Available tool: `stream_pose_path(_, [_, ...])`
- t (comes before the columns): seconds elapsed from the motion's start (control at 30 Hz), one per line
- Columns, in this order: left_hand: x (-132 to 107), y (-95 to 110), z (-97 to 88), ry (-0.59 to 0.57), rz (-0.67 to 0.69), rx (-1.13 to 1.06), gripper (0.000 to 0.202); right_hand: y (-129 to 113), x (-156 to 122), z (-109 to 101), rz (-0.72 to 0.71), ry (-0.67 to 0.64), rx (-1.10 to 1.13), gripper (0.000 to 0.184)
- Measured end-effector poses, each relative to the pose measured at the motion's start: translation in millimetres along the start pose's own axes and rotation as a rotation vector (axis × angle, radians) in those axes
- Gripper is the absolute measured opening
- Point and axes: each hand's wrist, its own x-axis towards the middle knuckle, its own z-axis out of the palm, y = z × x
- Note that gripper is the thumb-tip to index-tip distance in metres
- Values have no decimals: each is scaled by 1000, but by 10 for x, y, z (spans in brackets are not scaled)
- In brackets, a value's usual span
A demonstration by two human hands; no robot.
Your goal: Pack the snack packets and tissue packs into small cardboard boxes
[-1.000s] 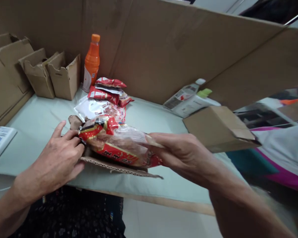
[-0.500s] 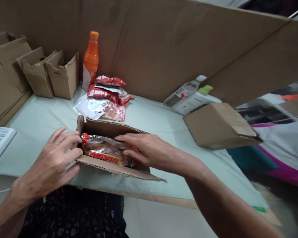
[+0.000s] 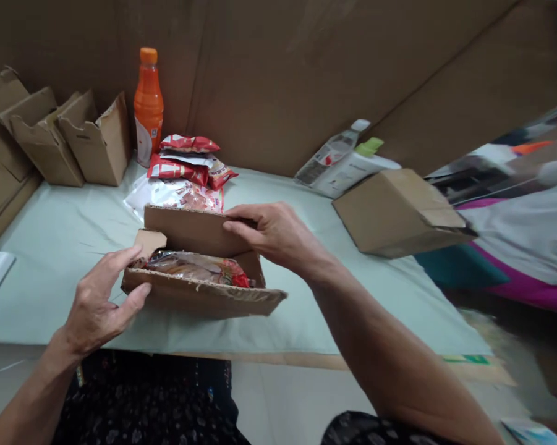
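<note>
In front of me an open cardboard box [image 3: 204, 301] stands on the cloth-covered table. Inside lies a clear plastic food packet [image 3: 192, 267] with red printing; its contents look brown. My right hand [image 3: 276, 238] pinches the top edge of the raised back flap [image 3: 185, 230] between thumb and fingers. At the box's left end is my left hand [image 3: 102, 296], its thumb and forefinger spread apart. Its forefinger touches the small left end flap [image 3: 149, 243], while the thumb lies by the front left corner. The packet's lower part is hidden by the front wall.
Behind the box are several red and white snack packets [image 3: 185, 167] and an orange drink bottle [image 3: 149, 111]. Small cardboard boxes [image 3: 95, 142] line the back left. To the right lean a clear bottle [image 3: 331, 151], a white bottle [image 3: 352, 176] and a closed carton [image 3: 389, 216].
My right hand has left the packet and moved up to the back flap, which now stands raised. The packet sits lower in the box, and the box is turned with its front wall showing.
</note>
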Motion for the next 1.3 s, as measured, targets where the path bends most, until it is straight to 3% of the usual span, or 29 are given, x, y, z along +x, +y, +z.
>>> stream_pose_path(0.1, [48,-6,-10,-35,-38,31,53,13,-144,-78,-110,-58,167,30])
stream_pose_path(0.2, [96,7,1,-66,-62,29,35,47,-429,-123,-248,-148,293,42])
stream_pose_path(0.37, [148,57,24,-70,-98,6,21,138,-742,2,-359,-94,204,50])
stream_pose_path(0.5, [128,106,3,-17,-99,60,25,151,-747,90,-390,-45,137,49])
stream_pose_path(0.67, [37,123,-7,-8,-106,31,50,159,-747,108,-428,-11,117,42])
stream_pose_path(0.83, [-8,77,29,-80,-143,-3,34,170,-771,152,-437,20,103,42])
stream_pose_path(1.0, [31,63,125,86,-142,86,60,128,-690,163,-379,62,129,32])
stream_pose_path(1.13, [82,-10,184,-24,-47,78,34,187,-663,184,-413,52,62,28])
stream_pose_path(1.2, [98,-71,200,-79,-31,18,27,257,-686,223,-446,13,48,35])
stream_pose_path(1.3, [116,-155,202,-90,-36,-15,26,344,-721,321,-451,-93,77,73])
